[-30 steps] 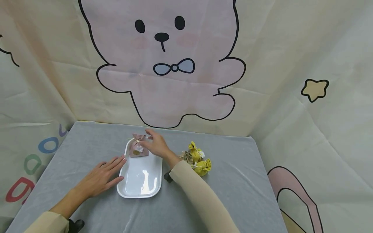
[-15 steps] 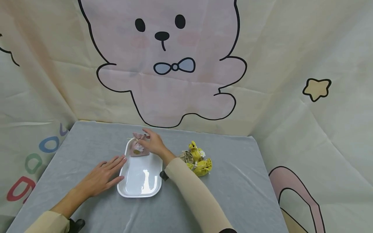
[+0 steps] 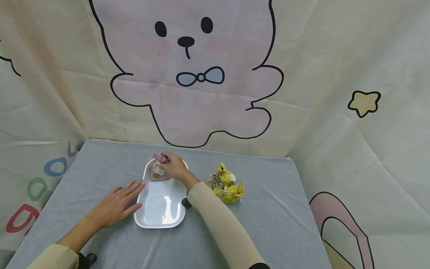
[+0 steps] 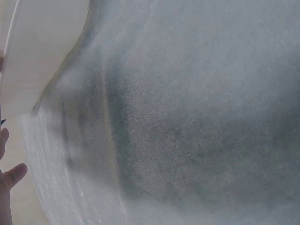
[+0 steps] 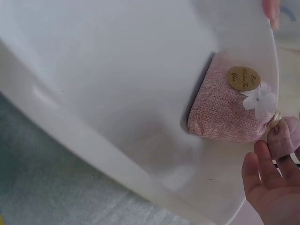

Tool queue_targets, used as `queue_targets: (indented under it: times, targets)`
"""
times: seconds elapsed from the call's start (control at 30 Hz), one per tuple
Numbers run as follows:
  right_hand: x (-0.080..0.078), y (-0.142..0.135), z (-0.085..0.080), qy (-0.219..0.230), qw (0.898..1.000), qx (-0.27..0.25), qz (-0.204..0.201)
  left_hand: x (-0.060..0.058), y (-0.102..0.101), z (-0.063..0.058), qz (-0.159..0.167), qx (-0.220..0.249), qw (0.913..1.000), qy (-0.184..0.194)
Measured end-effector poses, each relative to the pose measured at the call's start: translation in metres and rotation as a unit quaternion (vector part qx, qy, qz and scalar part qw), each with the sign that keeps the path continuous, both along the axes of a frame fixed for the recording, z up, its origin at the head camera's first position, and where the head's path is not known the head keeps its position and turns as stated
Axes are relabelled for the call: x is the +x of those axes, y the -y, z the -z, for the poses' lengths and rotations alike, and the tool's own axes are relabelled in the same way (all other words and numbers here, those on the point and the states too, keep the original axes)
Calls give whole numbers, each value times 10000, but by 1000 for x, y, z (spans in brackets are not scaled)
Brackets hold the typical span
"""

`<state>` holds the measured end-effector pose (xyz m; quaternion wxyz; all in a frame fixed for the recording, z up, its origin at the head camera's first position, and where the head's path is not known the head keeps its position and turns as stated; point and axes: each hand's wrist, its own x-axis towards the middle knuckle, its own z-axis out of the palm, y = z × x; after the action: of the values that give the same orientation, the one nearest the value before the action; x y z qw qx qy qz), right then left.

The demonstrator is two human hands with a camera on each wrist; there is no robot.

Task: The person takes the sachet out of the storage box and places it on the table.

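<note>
A pink cloth drawstring pouch lies at the far end of a white tray. In the right wrist view, the pouch bears a round gold tag and a white flower. My right hand pinches its gathered top, just beyond the cord. Part of that grip is cut off at the right wrist view's edge. My left hand rests with straight fingers at the tray's left rim. The left wrist view catches only bits of its fingers beside the tray wall.
Right of the tray sit yellow pouches and a beige pouch, bunched together. Grey cloth covers the table. A printed curtain with a bear figure hangs behind the table's far edge.
My right hand has shifted slightly left and its fingers have closed on the pouch's top. The left hand and the tray have stayed in place.
</note>
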<state>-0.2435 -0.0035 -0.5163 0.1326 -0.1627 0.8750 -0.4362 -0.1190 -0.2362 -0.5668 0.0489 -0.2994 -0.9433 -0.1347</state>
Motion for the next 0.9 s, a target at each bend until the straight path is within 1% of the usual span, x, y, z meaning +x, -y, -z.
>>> queue_targets:
  times: [0.13,0.27,0.37,0.53,0.63,0.77,0.9]
  targets:
    - [2,2,-1,-46,9996,-187,192,1,1,-1,-35,-1,10000,35]
    - [2,5,1,-40,9991,-260,338,1,1,-2,-66,-57,10000,42]
    - [3,8,3,-58,9987,-212,462,1,1,-2,-46,-89,9999,40]
    - [2,9,6,-260,9976,-77,642,0,-2,-2,-19,-71,10000,56]
    - [2,9,6,-327,9973,-42,656,0,-3,-1,-29,-70,10000,38]
    - [3,8,6,-377,9971,6,665,0,-2,1,11,-40,10000,-91]
    - [4,8,4,-601,9970,78,491,0,0,1,25,-12,9999,-151]
